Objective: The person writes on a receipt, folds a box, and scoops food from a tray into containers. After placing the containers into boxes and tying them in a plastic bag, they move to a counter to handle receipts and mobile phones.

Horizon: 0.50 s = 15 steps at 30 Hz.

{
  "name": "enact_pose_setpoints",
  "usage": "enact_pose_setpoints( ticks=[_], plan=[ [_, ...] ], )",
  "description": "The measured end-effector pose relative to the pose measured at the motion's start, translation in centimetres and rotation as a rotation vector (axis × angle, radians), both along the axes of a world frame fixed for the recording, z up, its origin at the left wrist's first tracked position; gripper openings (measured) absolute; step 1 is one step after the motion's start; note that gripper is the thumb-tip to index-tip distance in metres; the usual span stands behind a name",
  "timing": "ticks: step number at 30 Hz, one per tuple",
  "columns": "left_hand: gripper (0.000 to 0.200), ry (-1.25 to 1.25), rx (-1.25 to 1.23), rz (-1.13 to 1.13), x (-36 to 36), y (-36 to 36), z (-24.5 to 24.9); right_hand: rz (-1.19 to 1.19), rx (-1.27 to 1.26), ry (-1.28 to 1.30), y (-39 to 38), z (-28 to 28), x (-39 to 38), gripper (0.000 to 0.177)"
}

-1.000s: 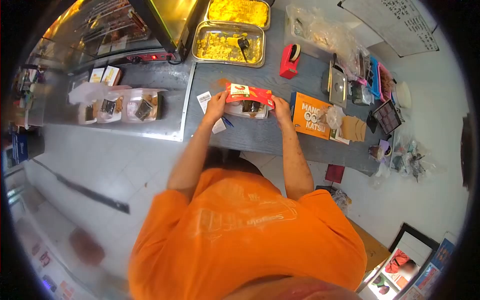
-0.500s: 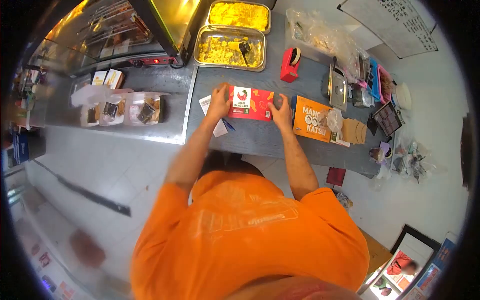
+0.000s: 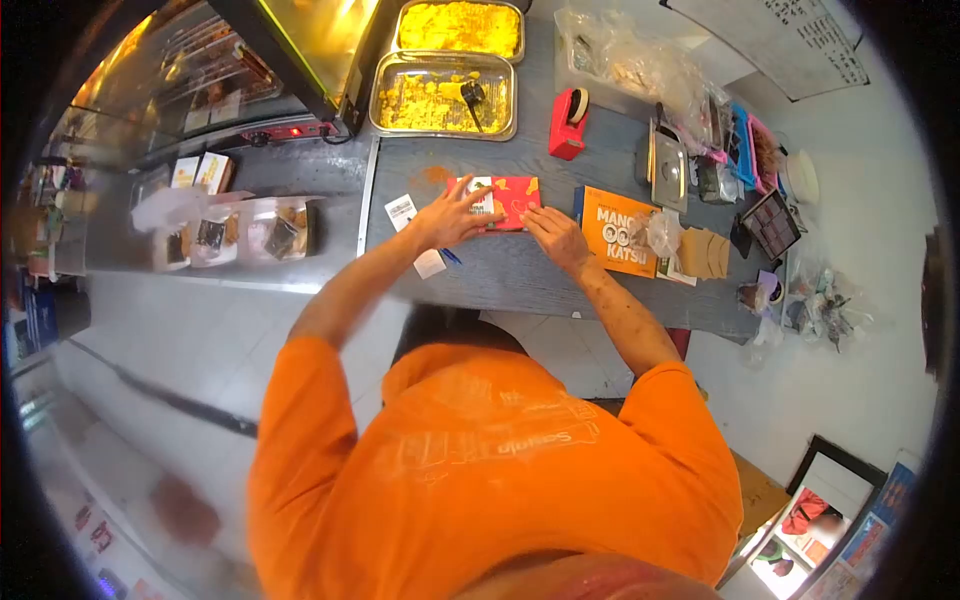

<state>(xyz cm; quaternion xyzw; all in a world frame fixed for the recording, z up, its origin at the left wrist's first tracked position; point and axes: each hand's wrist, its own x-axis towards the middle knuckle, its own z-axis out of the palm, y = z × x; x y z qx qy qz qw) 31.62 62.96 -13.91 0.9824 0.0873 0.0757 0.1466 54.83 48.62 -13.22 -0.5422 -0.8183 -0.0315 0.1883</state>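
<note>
On the grey table (image 3: 510,275), the left hand (image 3: 450,215) has shifted from the left end of the red box (image 3: 516,193) onto its top: fingers spread, grasping nothing. Right hand (image 3: 560,240): loosely open, fingertips at the near right corner, no closed grip. Box lies partly under the left fingers, just beyond the right hand.

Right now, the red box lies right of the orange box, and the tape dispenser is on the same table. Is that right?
Not quite: the head view shows the red box left of the orange box. The tape dispenser is on the same table.
</note>
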Motion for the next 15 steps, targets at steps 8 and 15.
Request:
enact_pose_setpoints(
  ticks=[8, 15],
  plan=[
    [0.050, -0.063, -0.060, 0.109, 1.4, -2.0, -0.2, -0.624, 0.224, 0.510, 5.3, -1.7, 5.5, 0.022],
    [0.050, -0.081, -0.084, 0.199, 1.6, -4.1, -0.6, -1.211, -0.506, 1.379, 13.3, -3.0, 11.6, 0.039]
  ],
)
